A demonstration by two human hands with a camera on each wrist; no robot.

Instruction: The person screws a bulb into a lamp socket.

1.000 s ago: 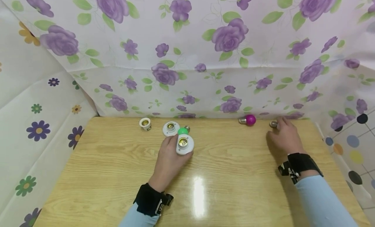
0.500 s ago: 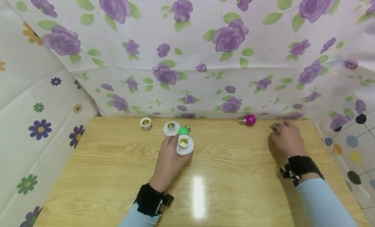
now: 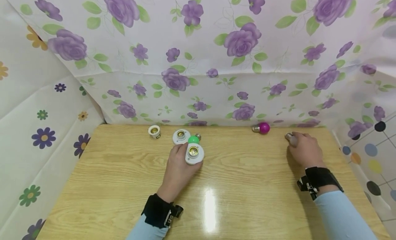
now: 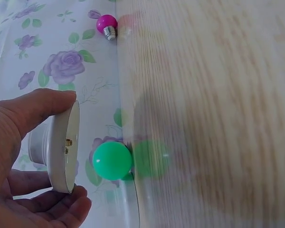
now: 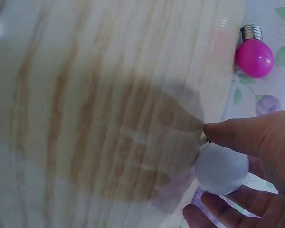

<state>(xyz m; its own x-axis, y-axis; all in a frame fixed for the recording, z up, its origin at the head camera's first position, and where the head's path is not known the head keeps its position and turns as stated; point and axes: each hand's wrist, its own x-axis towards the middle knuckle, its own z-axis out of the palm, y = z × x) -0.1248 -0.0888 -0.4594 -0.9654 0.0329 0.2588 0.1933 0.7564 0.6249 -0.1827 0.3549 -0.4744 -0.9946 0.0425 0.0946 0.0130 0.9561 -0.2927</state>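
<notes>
My left hand (image 3: 179, 169) grips a round white lamp holder (image 3: 194, 154) by its rim, thumb on one side and fingers on the other. In the head view its brass-lined socket faces up; the left wrist view shows its hollow underside. Just beyond it lies a green light bulb (image 3: 193, 139), beside a second white lamp holder (image 3: 181, 135) on the table. At the far right my right hand (image 3: 306, 150) pinches a white light bulb (image 5: 222, 168) between thumb and fingers. Its metal screw base (image 3: 288, 135) points away to the left.
A magenta light bulb (image 3: 264, 128) lies on its side near the table's back edge. Further left stands a small white socket (image 3: 154, 131) without a wide base. Flowered sheeting (image 3: 216, 95) rises behind the wooden table (image 3: 247, 192).
My right hand has drawn back slightly toward me, and the white light bulb has come with it, showing more of its globe. The left hand keeps its grip on the lamp holder.
</notes>
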